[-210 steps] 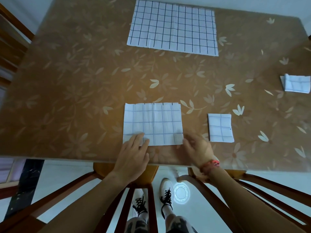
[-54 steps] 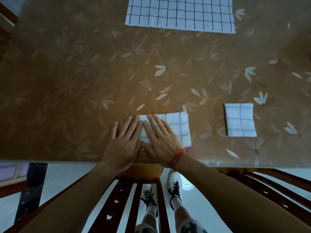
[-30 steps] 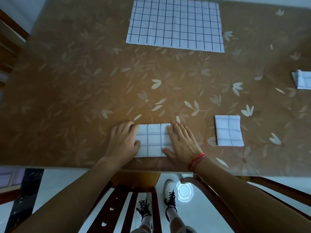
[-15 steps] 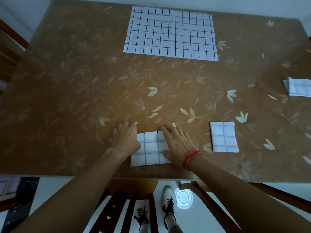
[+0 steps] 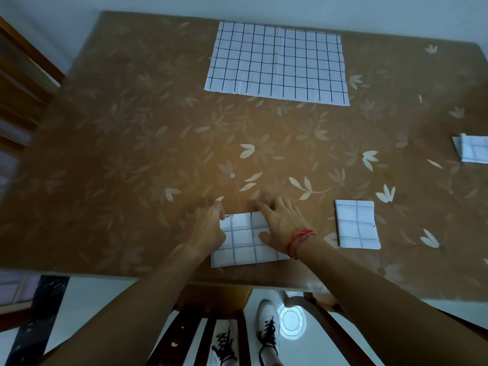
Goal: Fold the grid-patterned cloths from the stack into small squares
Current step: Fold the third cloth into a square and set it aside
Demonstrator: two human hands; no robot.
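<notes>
Flat cloth stack (image 5: 277, 64) at far edge; 3 folded squares (image 5: 245, 244) (image 5: 356, 225) (image 5: 472, 151) nearer.

Your tabletop (image 5: 132, 154) is orange-brown, printed all over with pale cream leaves and flowers. The stack (image 5: 277, 64) at its far edge is white with a dark, fine grid, while the cloth (image 5: 245, 244) at the near edge, the square (image 5: 356, 225) to its right and the one (image 5: 472, 151) at the right edge are white with fainter blue-grey lines. You wear a red-pink band (image 5: 301, 239) on your right wrist, and your shoes (image 5: 266, 336) are white with black laces.
</notes>
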